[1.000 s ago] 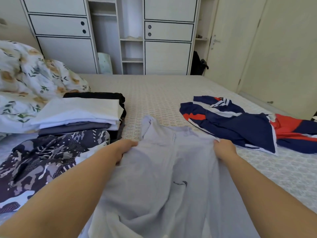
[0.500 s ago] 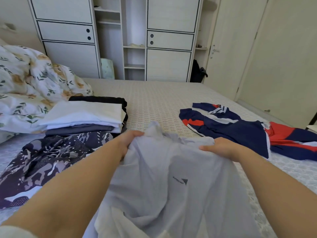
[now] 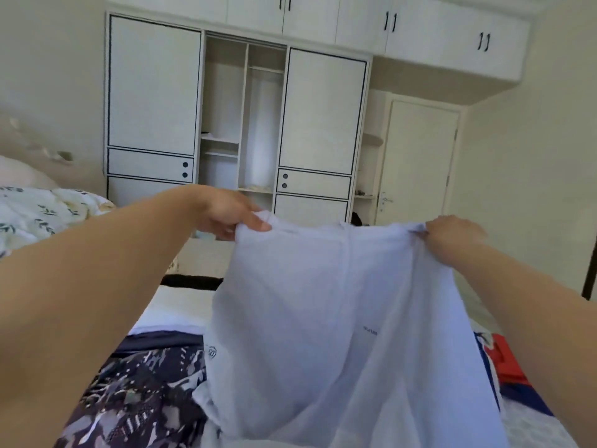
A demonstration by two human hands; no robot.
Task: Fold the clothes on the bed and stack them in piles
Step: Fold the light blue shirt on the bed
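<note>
Both my hands pinch the pale shirt by its top edge, left hand and right hand level, equally near; it hangs lengthwise straight down toward the bed.

I count two bare hands, the left hand and the right hand, and one thin pale lilac shirt. On the bed I see one dark camouflage-patterned garment, one navy and red garment, one folded white cloth and one floral quilt. Behind stand one white wardrobe and one cream door.
</note>
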